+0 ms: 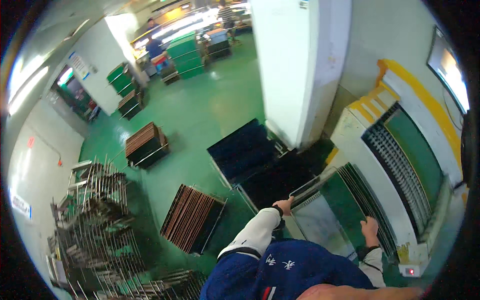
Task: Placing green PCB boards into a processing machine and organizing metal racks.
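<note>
A rack in front of me holds several upright green panels (340, 192), with a pale grey sheet (320, 225) at their near side. My left hand (285, 205) is closed at the left end of the rack's metal rail (312, 186). On the right, the fingers of my right hand (370, 230) are bent over the edge of a green panel; exactly what lies under them is partly hidden. Right of the rack stands a pale machine (350, 130) with rows of dark rollers (400, 170) and a green surface beside them.
Dark racks (245, 150) stand beside a white pillar (285, 65). Left of me are a rack of brown-edged panels (192, 220), another (145, 145) farther off, and many empty metal frames (100, 200). People and green-sided carts (185, 55) are in the far background.
</note>
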### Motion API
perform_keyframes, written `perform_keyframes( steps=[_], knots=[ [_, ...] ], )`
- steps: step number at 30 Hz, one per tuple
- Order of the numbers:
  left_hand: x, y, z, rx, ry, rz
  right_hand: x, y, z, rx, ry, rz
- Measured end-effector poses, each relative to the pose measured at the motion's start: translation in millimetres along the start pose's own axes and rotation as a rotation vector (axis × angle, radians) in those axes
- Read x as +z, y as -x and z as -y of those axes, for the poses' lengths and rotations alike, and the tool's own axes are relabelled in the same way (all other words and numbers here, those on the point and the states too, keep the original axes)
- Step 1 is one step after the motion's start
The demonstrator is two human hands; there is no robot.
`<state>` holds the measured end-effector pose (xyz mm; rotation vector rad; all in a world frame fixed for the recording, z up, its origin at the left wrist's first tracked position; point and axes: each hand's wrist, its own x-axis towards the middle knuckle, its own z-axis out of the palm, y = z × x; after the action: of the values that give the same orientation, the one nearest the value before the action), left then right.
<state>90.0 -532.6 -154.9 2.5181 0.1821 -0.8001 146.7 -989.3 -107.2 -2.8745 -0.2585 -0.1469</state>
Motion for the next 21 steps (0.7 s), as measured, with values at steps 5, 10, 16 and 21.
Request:
perform_keyframes(
  steps=[5,10,16,21],
  knots=[
    [-0.7,-12.7,7.3,0.052,-0.01,0.064,-118.4,-17.6,49.1,0.098,0.034,0.188],
    [-2.4,-25.2,27.3,0.098,-0.002,0.099,-230.4,-10.2,81.3,0.175,0.018,-0.031],
    [19.4,-45.3,46.1,0.255,0.061,0.057,-274.6,38.9,20.2,0.433,-0.798,-0.464],
    [22.5,-55.5,33.0,0.157,0.091,0.197,-257.4,77.2,11.2,0.601,-1.495,-0.793]
  ],
)
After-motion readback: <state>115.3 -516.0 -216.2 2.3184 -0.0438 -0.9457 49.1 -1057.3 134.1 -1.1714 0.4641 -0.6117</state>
